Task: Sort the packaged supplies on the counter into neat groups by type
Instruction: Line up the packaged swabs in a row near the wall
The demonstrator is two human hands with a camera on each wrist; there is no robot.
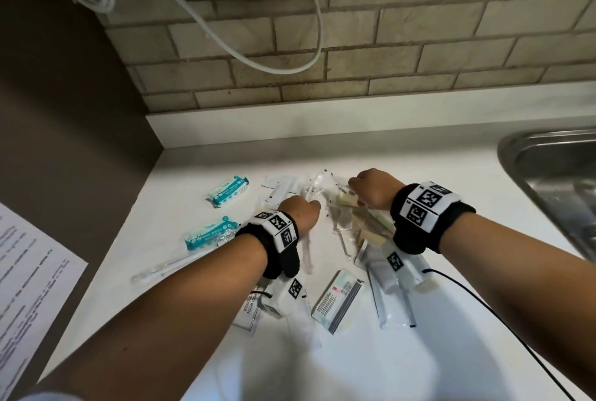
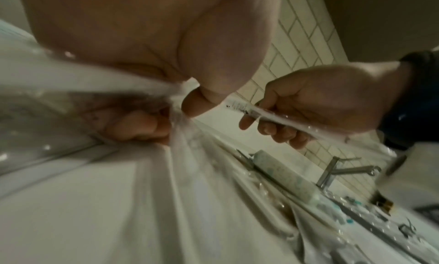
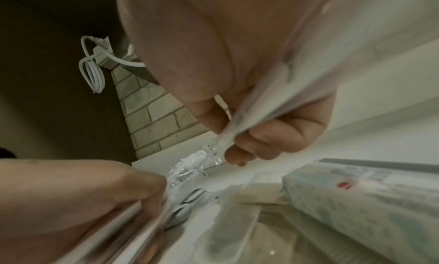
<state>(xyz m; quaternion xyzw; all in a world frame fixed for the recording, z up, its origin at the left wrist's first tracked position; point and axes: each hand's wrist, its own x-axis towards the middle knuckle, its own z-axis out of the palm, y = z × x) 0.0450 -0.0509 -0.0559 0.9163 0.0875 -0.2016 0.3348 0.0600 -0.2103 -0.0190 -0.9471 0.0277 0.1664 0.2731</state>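
Note:
A heap of clear-wrapped packets (image 1: pixel 338 216) lies mid-counter, some holding pale wooden sticks. My left hand (image 1: pixel 308 207) pinches a bunch of the clear wrappers (image 2: pixel 180 129) between thumb and curled fingers. My right hand (image 1: pixel 359 189), just to its right, grips another long clear packet (image 2: pixel 249 111) in its fist; the right wrist view shows that packet (image 3: pixel 223 144) running through the curled fingers. Two teal wipe packs (image 1: pixel 228 190) (image 1: pixel 211 233) lie left of the heap. White sachets (image 1: pixel 280 187) sit behind my left hand. A printed box (image 1: pixel 337 300) lies near my wrists.
Long clear sleeves (image 1: pixel 392 297) lie under my right wrist, and a thin wrapped stick (image 1: pixel 164 266) under my left forearm. A steel sink (image 1: pixel 548 168) is at the right, a printed sheet (image 1: pixel 29 271) at the left edge, and a tiled wall behind with a hanging white cable (image 1: pixel 290 68).

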